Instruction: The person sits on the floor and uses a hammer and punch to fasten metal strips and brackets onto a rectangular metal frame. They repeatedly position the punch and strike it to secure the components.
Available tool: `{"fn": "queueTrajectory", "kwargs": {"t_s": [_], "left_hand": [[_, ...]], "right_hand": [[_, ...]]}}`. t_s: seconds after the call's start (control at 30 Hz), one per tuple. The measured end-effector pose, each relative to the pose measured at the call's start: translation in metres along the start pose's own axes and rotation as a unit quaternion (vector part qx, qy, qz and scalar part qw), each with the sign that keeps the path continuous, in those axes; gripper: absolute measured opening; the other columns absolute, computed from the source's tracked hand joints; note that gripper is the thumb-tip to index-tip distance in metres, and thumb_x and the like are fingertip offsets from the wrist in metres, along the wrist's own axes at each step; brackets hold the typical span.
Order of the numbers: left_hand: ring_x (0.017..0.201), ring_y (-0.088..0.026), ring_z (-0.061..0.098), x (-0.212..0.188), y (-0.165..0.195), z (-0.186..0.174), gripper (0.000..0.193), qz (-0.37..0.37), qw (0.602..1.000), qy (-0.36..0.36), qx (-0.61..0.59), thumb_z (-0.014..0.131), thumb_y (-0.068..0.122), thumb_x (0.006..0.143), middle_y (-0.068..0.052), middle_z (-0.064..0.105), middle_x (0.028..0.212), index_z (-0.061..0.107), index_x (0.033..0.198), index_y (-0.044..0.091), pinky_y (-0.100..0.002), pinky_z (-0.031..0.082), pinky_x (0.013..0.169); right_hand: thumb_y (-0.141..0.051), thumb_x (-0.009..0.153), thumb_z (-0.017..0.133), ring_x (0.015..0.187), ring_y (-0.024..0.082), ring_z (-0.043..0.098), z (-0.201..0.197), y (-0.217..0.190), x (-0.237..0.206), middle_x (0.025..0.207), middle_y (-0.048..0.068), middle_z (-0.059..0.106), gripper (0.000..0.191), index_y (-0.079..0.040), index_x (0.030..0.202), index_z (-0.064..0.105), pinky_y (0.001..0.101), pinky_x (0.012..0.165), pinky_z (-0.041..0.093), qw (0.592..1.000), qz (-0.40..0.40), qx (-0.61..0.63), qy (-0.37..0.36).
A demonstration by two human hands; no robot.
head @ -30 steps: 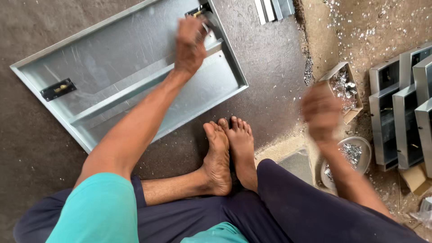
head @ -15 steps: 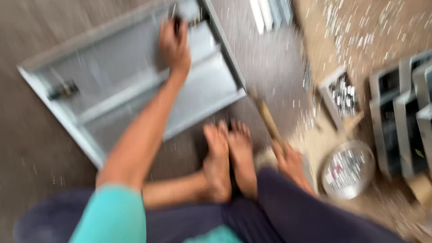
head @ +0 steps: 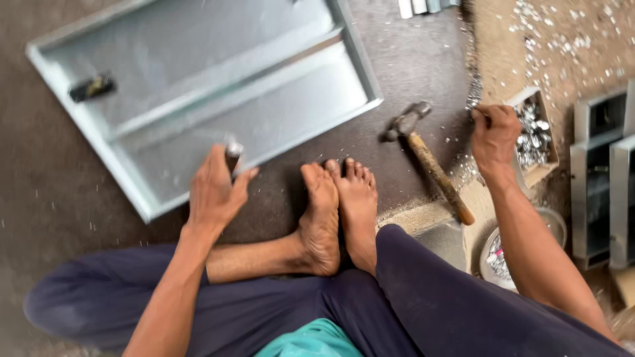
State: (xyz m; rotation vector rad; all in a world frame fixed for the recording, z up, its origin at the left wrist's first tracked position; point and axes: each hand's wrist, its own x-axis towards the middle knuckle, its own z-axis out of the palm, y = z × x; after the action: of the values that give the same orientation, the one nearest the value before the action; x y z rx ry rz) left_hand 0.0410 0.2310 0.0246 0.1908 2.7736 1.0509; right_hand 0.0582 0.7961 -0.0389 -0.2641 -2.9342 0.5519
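Left hand (head: pixel 215 188) clenched on small metal piece (head: pixel 234 149) at sheet-metal tray (head: pixel 165 198) edge, right hand (head: pixel 495 135) pinching something unidentifiable beside box of metal parts (head: pixel 537 132), hammer (head: pixel 426 158) released on floor.

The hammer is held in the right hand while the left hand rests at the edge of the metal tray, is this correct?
Not quite. In the head view the hammer lies on the floor, in nobody's grip. The right hand is at the small box of metal pieces; the left hand is at the metal tray edge.

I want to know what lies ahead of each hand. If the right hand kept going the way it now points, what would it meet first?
Probably the small box of metal bits: the right hand points up the picture at its near edge, though depth is unclear.
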Motion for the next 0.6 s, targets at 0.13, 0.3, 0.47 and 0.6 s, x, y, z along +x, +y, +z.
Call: {"fn": "queueTrajectory", "kwargs": {"t_s": [0.13, 0.3, 0.47, 0.6], "left_hand": [[0.083, -0.041, 0.066, 0.024, -0.002, 0.006, 0.051, -0.067, 0.997, -0.005, -0.032, 0.083, 0.021, 0.088, -0.02, 0.064, 0.089, 0.047, 0.119, 0.001, -0.051, 0.051, 0.071], [0.079, -0.036, 0.068, 0.043, 0.001, 0.001, 0.058, -0.059, 0.997, 0.023, -0.044, 0.087, 0.018, 0.083, -0.018, 0.062, 0.084, 0.044, 0.117, 0.0, -0.049, 0.053, 0.068], [0.072, -0.028, 0.071, 0.046, 0.037, -0.051, 0.057, -0.162, 0.981, -0.054, -0.095, 0.09, 0.025, 0.078, -0.014, 0.067, 0.082, 0.049, 0.112, 0.006, -0.038, 0.058, 0.065], [0.063, -0.016, 0.072, 0.076, 0.064, -0.125, 0.044, -0.149, 0.974, -0.059, -0.158, 0.085, 0.025, 0.083, -0.005, 0.066, 0.073, 0.052, 0.107, 0.006, -0.031, 0.058, 0.058]], "right_hand": [[-0.009, 0.112, 0.072, 0.088, 0.032, 0.065, -0.005, -0.002, 0.009, 0.095, 0.017, 0.068, 0.014, 0.002, 0.102, 0.071, 0.0421, 0.082, 0.052, 0.993, -0.042, -0.096, -0.059], [-0.004, 0.109, 0.066, 0.092, 0.031, 0.064, -0.01, -0.051, 0.007, 0.101, 0.017, 0.067, 0.01, 0.004, 0.102, 0.066, 0.0436, 0.08, 0.053, 0.989, -0.124, -0.056, 0.05], [0.005, 0.104, 0.053, 0.082, 0.024, 0.059, 0.046, -0.205, -0.008, 0.086, 0.011, 0.059, 0.015, -0.006, 0.096, 0.06, 0.0412, 0.075, 0.052, 0.962, -0.216, 0.031, -0.165], [-0.026, 0.105, 0.06, 0.104, 0.044, 0.064, 0.133, -0.334, 0.052, 0.118, 0.027, 0.066, 0.037, 0.004, 0.126, 0.06, 0.0519, 0.085, 0.055, 0.931, -0.293, 0.069, -0.208]]}}
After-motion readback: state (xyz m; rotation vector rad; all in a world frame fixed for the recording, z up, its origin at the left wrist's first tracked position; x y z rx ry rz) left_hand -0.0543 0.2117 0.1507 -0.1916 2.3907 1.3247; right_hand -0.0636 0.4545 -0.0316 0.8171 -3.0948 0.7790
